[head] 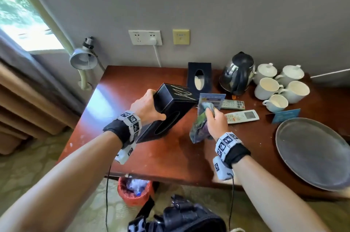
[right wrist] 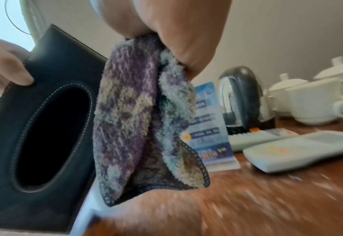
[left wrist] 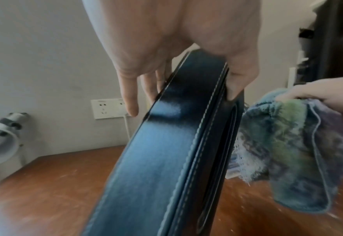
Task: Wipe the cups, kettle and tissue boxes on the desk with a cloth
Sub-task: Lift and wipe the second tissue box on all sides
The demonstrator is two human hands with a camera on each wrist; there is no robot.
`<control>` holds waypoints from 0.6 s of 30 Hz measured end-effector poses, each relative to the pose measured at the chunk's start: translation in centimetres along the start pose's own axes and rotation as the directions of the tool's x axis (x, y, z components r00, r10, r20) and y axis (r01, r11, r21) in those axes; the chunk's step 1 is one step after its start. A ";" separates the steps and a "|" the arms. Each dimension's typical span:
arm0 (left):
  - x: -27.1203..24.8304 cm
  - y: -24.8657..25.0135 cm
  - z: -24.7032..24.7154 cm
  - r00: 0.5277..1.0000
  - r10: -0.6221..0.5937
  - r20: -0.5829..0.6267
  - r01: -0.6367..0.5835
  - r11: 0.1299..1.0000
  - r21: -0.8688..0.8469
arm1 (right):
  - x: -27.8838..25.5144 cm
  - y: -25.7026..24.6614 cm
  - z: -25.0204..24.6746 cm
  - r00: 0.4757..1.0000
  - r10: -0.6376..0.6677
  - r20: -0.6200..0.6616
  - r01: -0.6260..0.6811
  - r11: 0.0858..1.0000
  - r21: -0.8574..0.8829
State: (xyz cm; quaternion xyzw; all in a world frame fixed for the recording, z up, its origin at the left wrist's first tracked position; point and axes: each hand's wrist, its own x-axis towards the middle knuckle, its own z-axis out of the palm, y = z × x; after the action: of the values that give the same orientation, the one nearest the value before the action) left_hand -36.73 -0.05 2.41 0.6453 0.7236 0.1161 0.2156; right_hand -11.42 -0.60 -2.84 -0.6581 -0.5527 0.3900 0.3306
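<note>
Left hand (head: pixel 145 105) grips a tilted tissue box (head: pixel 170 110) above the worktop (head: pixel 170 156); right hand (head: pixel 216 118) clutches a cloth (head: pixel 198 127) just beside the box.

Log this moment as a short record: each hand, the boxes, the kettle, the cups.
left hand: grips the black tissue box, tilted, off the desk
right hand: holds the cloth, hanging beside that box
second box: stands at the wall, slot facing the room
kettle: on the desk, right of the second box
cups: white, grouped right of the kettle; two lidded
cloth contact: cannot tell whether it touches the held box
</note>
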 end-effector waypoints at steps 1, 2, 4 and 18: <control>-0.1 -0.8 -0.6 1.000 -0.006 -0.008 0.005 0.995 -0.100 | 0.2 -1.2 0.3 1.000 -0.025 -0.005 0.025 0.999 0.021; -0.2 -1.6 -1.0 1.000 -0.004 -0.009 0.002 0.979 -0.204 | 0.5 -2.5 0.5 0.999 -0.053 -0.007 0.053 0.998 0.043; -0.6 -2.7 -1.2 1.000 -0.001 -0.002 0.000 0.922 -0.387 | 1.0 -5.0 1.4 0.994 -0.112 -0.005 0.112 0.991 0.074; -3.0 -6.9 -0.3 0.988 -0.133 -0.082 0.037 0.710 -0.703 | 2.8 -11.8 5.5 0.980 -0.199 0.011 0.198 0.978 0.067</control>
State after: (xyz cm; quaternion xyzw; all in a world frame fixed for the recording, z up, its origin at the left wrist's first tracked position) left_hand -42.75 -3.90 0.11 0.4730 0.6670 0.4115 0.4024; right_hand -21.55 4.16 4.32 -0.5849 -0.6055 0.3788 0.3844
